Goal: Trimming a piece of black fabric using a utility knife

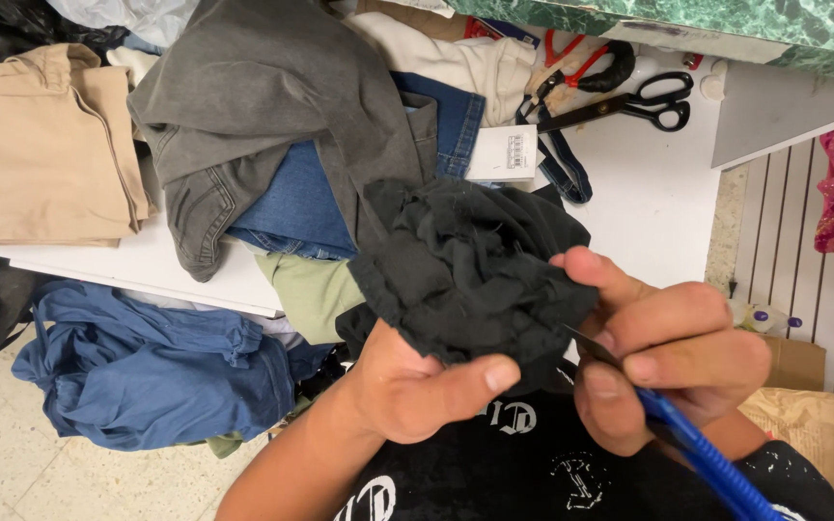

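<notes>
Gripping bunched black fabric [465, 270] from below, left hand [407, 386] is closed, thumb pressing its lower edge. Right hand [673, 352], just beside, is curled around a blue-handled blade tool [697, 449] touching the fabric's right edge.

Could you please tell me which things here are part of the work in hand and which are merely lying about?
In hand:
left hand bunching the black cloth
right hand holding a blue-handled tool against it

Lying about:
black scissors
red-handled scissors
grey jeans
blue jeans
beige garment
blue garment
</notes>
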